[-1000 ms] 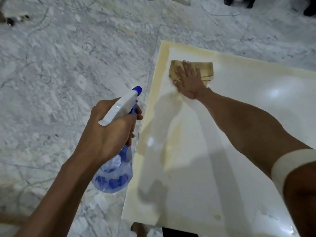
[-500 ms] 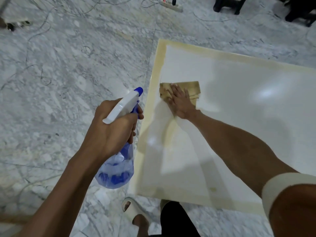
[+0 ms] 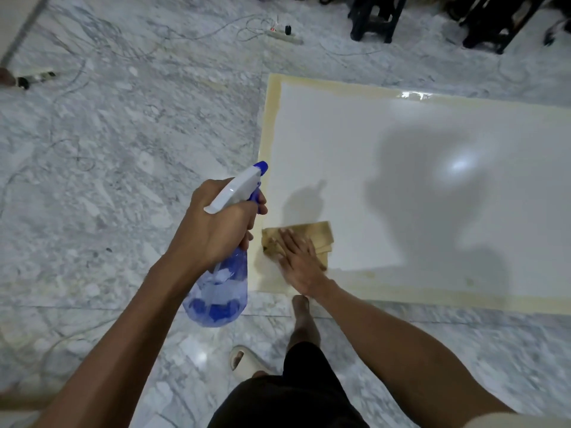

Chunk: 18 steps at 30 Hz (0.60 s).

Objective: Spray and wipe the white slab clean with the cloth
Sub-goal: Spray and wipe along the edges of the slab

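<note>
The white slab (image 3: 386, 168) lies flat on the marble floor, with a yellowish border round its edges. A folded tan cloth (image 3: 318, 234) sits at the slab's near left corner. My right hand (image 3: 301, 262) presses flat on the cloth with straight fingers. My left hand (image 3: 216, 227) grips the neck of a blue spray bottle (image 3: 219, 295), held over the floor just left of the slab, with its white head and blue nozzle pointing toward the slab.
Grey marble floor (image 3: 108, 165) surrounds the slab. A power strip (image 3: 282, 34) and loose cables lie at the back. Dark furniture legs (image 3: 375, 18) stand at the top right. My leg and a pale slipper (image 3: 244, 361) are by the slab's near edge.
My right hand has dragged the cloth from the slab's far left corner down along the left edge to the near left corner. The view has pulled back; the bottle stays held.
</note>
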Tool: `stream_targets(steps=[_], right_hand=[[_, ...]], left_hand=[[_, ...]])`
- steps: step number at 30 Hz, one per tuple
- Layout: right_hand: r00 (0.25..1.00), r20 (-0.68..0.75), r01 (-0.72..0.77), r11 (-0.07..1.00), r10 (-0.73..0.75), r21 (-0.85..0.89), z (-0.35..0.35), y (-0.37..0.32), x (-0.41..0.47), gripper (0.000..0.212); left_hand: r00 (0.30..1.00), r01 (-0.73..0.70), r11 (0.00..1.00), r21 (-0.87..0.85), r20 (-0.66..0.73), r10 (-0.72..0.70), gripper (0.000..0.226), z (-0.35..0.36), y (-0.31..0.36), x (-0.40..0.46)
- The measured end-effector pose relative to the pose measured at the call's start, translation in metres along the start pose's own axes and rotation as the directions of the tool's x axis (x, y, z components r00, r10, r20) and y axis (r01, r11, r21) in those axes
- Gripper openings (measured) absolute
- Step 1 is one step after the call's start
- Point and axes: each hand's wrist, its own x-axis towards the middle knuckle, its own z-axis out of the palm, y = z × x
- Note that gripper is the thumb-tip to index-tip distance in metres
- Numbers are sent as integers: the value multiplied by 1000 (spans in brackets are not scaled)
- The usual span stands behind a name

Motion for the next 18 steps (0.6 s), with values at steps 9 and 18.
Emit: stream_targets(steps=[9,18], right_hand=[[934,107,-322,671,341,668,-81,-48,-31,49],[970,72,-24,-202,233,979,-168,-80,-52,77]], left_hand=[[998,-60,997,42,32,58,22,-7,-10,-46],[989,-145,987,68,-1,146,24,-33,7,-69]])
